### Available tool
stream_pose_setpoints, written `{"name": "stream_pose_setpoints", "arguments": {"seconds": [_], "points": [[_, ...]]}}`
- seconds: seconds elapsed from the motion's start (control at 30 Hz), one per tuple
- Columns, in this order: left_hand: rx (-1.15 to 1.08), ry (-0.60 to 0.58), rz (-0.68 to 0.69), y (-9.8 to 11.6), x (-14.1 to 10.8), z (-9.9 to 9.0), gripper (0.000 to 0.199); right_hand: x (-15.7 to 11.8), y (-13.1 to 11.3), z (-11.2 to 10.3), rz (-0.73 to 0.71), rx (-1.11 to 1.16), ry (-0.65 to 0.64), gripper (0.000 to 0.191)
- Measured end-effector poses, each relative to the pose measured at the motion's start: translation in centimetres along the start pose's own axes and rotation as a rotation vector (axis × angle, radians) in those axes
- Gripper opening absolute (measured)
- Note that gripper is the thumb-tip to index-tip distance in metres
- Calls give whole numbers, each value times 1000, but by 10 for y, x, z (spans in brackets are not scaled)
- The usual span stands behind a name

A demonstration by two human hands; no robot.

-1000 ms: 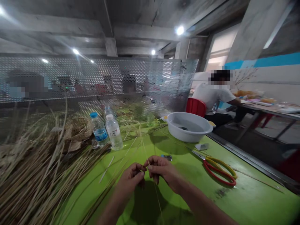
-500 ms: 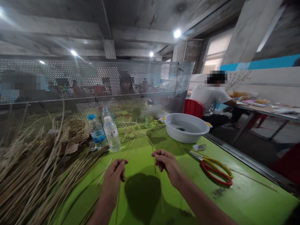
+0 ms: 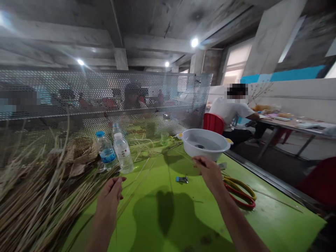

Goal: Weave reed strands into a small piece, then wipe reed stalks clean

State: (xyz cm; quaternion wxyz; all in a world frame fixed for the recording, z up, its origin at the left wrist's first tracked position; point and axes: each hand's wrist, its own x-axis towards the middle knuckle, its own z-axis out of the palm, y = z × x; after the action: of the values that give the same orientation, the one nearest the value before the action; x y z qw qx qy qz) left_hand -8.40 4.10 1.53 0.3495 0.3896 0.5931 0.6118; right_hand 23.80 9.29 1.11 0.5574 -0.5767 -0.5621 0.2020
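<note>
Hands point(image 3: 110, 191) pinched, well apart, near pale strands point(image 3: 135, 188) (long, very thin).

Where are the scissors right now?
Head view, right side: the scissors lie on the green table, beyond the right forearm, nearer the person than the gray basin.

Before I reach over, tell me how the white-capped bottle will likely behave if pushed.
The white-capped bottle stands tall and narrow, so a high push would probably tip it. Its clear wall looks like plastic and may dent. Its round body would likely roll once down.
</note>
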Motion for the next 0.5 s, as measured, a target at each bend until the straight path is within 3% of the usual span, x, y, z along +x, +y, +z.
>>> {"name": "stream_pose_setpoints", "arguments": {"seconds": [0.13,0.37,0.5], "points": [[-40,-32,-31,3,-3,1,50,3,5,-1,61,77,-26,32],[-97,74,-26,-3,12,-13,48,11,9,-28,42,-107,215,36],[-133,131,14,-2,15,-16,44,15,17,-48,28,-96,375,33]]}}
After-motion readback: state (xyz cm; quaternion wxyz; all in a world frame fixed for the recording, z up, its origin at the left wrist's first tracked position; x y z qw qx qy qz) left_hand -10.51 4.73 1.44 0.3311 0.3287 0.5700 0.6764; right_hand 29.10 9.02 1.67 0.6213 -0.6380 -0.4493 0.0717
